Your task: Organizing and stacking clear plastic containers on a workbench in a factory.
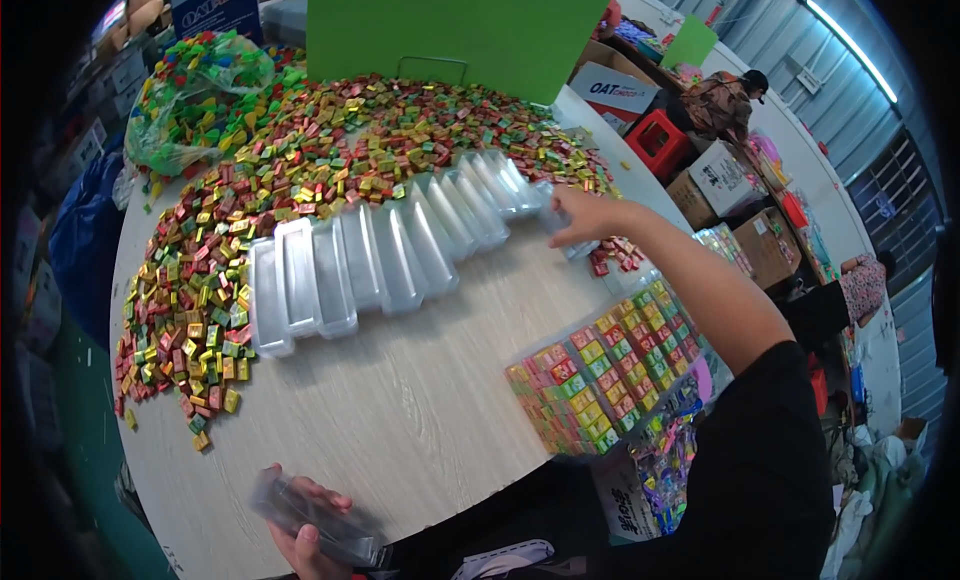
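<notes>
My left hand [305, 540] is closed round a clear, long plastic box [318, 520] at the table's near edge; the box is slightly blurred. Farther off to the right, my right hand [590, 217] grips the last clear box [556, 212] at the right end of a row; its fingertips are partly hidden. The row of clear empty plastic boxes [380, 250] lies leaning and overlapping across the middle of the table. Behind and left of it spreads a heap of small foil-wrapped sweets [340, 165] in red, yellow and green.
Filled boxes of wrapped sweets [610, 365] stand stacked at the right, beneath my right arm. A bag of green and yellow plastic pieces [200, 100] sits at the far left. A green board [460, 30] closes off the back. Beyond are a red stool [657, 143] and a person [722, 102].
</notes>
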`<act>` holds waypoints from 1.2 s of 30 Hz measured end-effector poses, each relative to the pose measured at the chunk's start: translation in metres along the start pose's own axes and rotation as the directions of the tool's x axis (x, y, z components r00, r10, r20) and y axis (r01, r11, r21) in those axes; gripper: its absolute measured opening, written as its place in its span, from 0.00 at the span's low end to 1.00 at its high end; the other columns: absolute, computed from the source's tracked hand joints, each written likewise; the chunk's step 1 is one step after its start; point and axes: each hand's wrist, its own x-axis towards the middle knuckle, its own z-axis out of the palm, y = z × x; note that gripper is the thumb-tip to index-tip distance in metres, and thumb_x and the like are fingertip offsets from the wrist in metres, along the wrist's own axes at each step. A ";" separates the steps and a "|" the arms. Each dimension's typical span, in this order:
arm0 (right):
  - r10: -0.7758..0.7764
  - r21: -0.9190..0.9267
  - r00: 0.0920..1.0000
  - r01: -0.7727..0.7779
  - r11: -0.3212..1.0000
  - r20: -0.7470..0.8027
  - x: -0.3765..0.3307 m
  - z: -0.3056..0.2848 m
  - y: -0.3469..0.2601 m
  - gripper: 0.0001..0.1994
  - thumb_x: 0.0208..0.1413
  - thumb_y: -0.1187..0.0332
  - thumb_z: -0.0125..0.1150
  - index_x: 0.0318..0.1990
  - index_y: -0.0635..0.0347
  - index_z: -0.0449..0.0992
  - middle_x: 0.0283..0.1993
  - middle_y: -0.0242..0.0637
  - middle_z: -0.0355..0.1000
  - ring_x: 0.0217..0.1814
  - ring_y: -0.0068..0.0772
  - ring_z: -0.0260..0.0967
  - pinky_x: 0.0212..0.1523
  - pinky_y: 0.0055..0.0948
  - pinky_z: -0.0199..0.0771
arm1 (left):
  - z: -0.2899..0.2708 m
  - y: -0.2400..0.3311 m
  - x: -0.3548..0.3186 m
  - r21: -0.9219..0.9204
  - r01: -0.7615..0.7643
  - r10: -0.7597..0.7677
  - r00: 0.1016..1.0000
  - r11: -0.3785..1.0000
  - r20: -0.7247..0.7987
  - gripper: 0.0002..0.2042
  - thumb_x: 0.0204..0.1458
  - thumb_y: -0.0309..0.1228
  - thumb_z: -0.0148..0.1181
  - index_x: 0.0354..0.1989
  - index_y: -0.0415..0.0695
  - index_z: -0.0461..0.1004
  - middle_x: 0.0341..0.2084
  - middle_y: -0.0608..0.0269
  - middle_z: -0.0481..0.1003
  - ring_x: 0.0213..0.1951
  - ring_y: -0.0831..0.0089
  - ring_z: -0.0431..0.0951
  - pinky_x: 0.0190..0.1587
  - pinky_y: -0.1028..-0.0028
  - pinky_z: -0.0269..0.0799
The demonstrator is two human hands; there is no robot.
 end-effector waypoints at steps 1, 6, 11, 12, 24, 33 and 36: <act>-0.043 -0.009 0.999 0.043 0.999 0.033 -0.008 -0.006 0.003 0.39 0.39 0.54 0.71 0.56 0.62 0.59 0.51 0.49 0.62 0.53 0.43 0.64 0.53 0.35 0.66 | 0.000 0.001 0.000 0.004 0.006 -0.006 1.000 1.000 0.003 0.39 0.44 0.42 0.58 0.62 0.37 0.49 0.36 0.57 0.65 0.31 0.68 0.72 0.35 0.72 0.69; -0.077 -0.172 0.990 0.096 0.980 0.114 -0.066 -0.007 -0.020 0.48 0.36 0.69 0.72 0.66 0.53 0.48 0.59 0.49 0.56 0.51 0.48 0.69 0.52 0.37 0.70 | -0.016 0.002 0.004 -0.028 0.033 -0.030 0.994 0.999 0.105 0.38 0.46 0.42 0.60 0.62 0.37 0.49 0.41 0.53 0.66 0.39 0.64 0.72 0.42 0.68 0.69; -0.048 -0.215 0.998 0.055 0.975 0.036 -0.049 0.000 -0.016 0.39 0.44 0.73 0.64 0.65 0.51 0.51 0.52 0.48 0.63 0.48 0.48 0.69 0.49 0.41 0.69 | -0.011 0.003 0.006 -0.007 0.020 -0.019 0.992 1.000 0.123 0.36 0.45 0.38 0.59 0.62 0.37 0.52 0.40 0.51 0.69 0.37 0.61 0.73 0.41 0.65 0.71; -0.114 -0.237 0.993 0.104 0.966 -0.029 -0.044 0.000 -0.013 0.37 0.44 0.74 0.64 0.63 0.52 0.53 0.53 0.48 0.63 0.50 0.49 0.68 0.49 0.42 0.70 | -0.012 0.002 0.007 0.000 0.019 -0.019 0.992 1.000 0.124 0.37 0.45 0.39 0.60 0.62 0.36 0.52 0.41 0.50 0.68 0.38 0.61 0.73 0.41 0.65 0.71; -0.199 -0.311 0.962 0.135 0.941 -0.186 0.021 -0.008 0.001 0.35 0.44 0.76 0.60 0.63 0.50 0.55 0.54 0.51 0.64 0.53 0.53 0.67 0.52 0.45 0.69 | -0.005 0.000 0.004 0.003 0.035 -0.035 0.999 0.999 0.037 0.39 0.44 0.41 0.60 0.62 0.37 0.50 0.39 0.53 0.67 0.36 0.64 0.73 0.39 0.68 0.71; -0.134 -0.527 0.969 0.005 0.850 -0.206 -0.004 -0.021 -0.012 0.41 0.33 0.70 0.66 0.61 0.61 0.58 0.63 0.49 0.59 0.65 0.49 0.56 0.66 0.40 0.54 | -0.016 -0.008 0.002 -0.154 0.142 -0.148 0.989 0.978 -0.027 0.35 0.44 0.35 0.62 0.59 0.41 0.54 0.40 0.55 0.69 0.38 0.62 0.75 0.44 0.62 0.73; -0.298 -0.353 0.875 0.161 0.922 -0.380 -0.074 -0.047 -0.085 0.33 0.48 0.68 0.59 0.63 0.64 0.56 0.64 0.48 0.58 0.67 0.47 0.53 0.66 0.35 0.51 | -0.010 -0.005 0.002 -0.088 0.124 -0.126 0.992 0.988 -0.023 0.33 0.45 0.36 0.63 0.58 0.38 0.56 0.44 0.55 0.68 0.41 0.62 0.76 0.43 0.64 0.73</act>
